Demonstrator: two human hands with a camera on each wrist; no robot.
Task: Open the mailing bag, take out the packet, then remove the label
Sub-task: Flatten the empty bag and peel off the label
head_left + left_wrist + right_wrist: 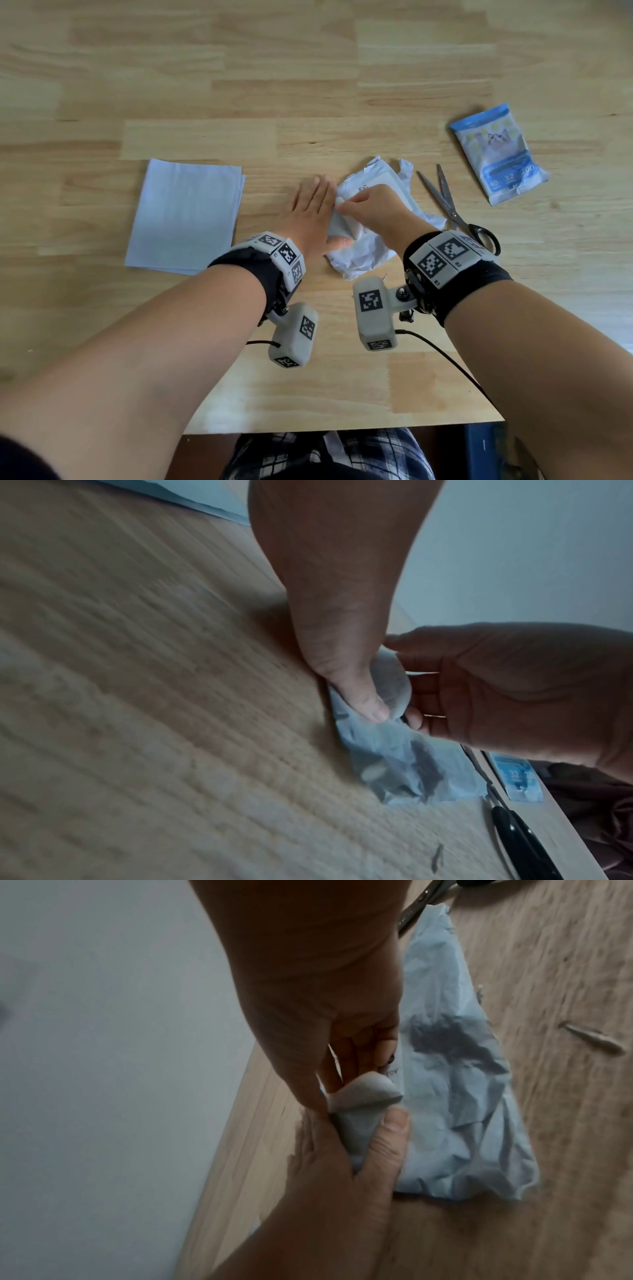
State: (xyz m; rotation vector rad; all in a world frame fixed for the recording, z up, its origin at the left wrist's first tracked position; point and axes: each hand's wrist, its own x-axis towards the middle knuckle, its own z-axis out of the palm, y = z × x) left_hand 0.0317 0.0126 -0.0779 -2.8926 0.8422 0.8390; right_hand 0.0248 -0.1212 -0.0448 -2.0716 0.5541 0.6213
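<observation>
On wood counter [308,102], last step: right hand [373,205] fingers pinch curling label [342,226] off mailing bag [359,253], left hand [308,212] flat w/ thumb pinning it; next, steady peel.

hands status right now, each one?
Left hand: open, flat, pressing the mailing bag down.
Right hand: pinching the peeled label.

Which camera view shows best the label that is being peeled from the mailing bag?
The right wrist view: the label curls up large from the mailing bag, pinched by the right hand. The head view shows it small between both hands. The left wrist view shows only a curled piece behind the left thumb.
</observation>
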